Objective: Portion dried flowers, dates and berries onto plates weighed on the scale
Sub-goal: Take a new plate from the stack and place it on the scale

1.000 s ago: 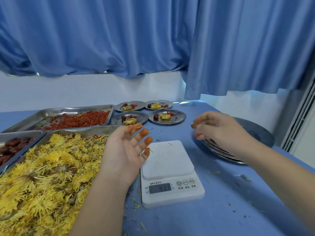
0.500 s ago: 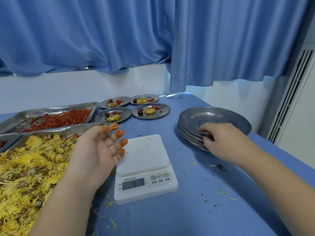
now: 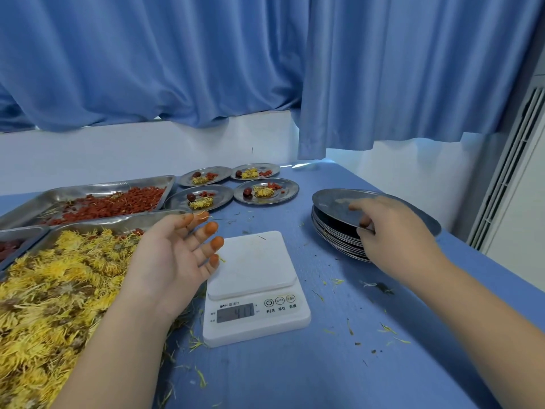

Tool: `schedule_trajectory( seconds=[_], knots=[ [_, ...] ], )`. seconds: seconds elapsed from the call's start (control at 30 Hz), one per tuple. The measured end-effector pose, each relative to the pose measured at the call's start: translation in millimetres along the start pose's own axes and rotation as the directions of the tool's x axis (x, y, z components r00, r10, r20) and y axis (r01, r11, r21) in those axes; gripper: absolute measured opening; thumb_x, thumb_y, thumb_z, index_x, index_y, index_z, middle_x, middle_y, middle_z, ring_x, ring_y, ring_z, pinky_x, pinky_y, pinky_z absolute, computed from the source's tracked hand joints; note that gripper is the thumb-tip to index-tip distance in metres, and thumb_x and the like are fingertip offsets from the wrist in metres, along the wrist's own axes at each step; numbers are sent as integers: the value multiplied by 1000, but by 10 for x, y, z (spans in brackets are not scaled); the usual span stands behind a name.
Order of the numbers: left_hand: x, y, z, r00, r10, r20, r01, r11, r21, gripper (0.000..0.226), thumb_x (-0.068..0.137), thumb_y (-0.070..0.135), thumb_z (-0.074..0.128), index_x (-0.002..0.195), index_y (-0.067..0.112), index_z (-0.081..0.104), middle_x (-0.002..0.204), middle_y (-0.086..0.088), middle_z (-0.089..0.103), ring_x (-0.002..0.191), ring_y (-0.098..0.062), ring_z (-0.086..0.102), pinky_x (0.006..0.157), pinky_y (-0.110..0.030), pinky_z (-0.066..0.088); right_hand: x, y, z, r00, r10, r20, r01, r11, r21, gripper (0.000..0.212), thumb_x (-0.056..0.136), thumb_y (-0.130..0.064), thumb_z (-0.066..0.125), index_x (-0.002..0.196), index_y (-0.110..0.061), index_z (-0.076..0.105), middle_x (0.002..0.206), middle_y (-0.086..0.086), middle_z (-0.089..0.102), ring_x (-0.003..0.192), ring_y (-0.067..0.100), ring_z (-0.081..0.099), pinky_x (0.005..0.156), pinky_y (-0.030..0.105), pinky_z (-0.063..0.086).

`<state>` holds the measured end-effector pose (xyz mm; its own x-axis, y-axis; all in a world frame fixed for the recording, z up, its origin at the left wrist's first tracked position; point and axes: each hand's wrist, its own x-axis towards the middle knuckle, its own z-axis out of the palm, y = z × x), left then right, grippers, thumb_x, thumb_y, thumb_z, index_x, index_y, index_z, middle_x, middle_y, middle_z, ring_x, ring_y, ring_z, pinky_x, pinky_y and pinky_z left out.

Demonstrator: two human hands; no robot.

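A white digital scale (image 3: 252, 270) sits mid-table with a bare platform and a lit display. My left hand (image 3: 174, 255) hovers palm-up beside it, fingers spread and stained orange, holding nothing. My right hand (image 3: 392, 234) pinches the near rim of the top metal plate (image 3: 333, 203), which tilts up off the stack of plates (image 3: 336, 236). A tray of yellow dried flowers (image 3: 53, 290) lies at left. Behind it stand a tray of red berries (image 3: 109, 203) and a tray with dark dates (image 3: 11, 246).
Several filled small plates (image 3: 265, 191) sit at the back of the blue table (image 3: 324, 364), each with flowers, a date and berries. Loose petals litter the cloth. Blue curtains hang behind; a white vented unit (image 3: 513, 184) stands at the right edge.
My right hand reached to the plate stack, took hold of the top plate's rim and tipped it up. My left hand stayed beside the scale. The view swung to the right.
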<state>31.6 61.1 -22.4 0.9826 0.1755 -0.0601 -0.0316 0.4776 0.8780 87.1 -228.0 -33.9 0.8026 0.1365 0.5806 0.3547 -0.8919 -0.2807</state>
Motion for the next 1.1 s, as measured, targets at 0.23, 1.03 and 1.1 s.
schedule_trajectory(
  seconds=[0.23, 1.03, 1.1],
  knots=[
    [-9, 1, 3, 1000, -1, -9, 1, 1000, -9, 20, 92, 28, 49, 89, 18, 66, 75, 0, 67, 68, -18, 64, 68, -30, 42, 1, -53, -35, 980, -103, -169, 88, 992, -93, 22, 67, 15, 64, 76, -4, 70, 74, 11, 55, 75, 36, 53, 62, 40, 42],
    [-41, 93, -50, 953, 230, -197, -278, 920, -274, 22, 89, 27, 48, 77, 19, 64, 65, 3, 60, 57, -14, 51, 57, -27, 36, -413, -798, 310, 832, -554, -46, 536, 821, -198, 35, 37, 9, 74, 66, -8, 63, 61, 6, 43, 47, 23, 33, 43, 21, 17],
    [-39, 88, -41, 952, 233, -200, -282, 922, -265, 21, 89, 27, 48, 79, 18, 64, 65, 3, 60, 57, -14, 52, 57, -27, 36, -424, -815, 320, 819, -573, -30, 558, 808, -189, 34, 38, 10, 69, 66, -8, 61, 62, 6, 42, 51, 21, 24, 45, 21, 15]
  ],
)
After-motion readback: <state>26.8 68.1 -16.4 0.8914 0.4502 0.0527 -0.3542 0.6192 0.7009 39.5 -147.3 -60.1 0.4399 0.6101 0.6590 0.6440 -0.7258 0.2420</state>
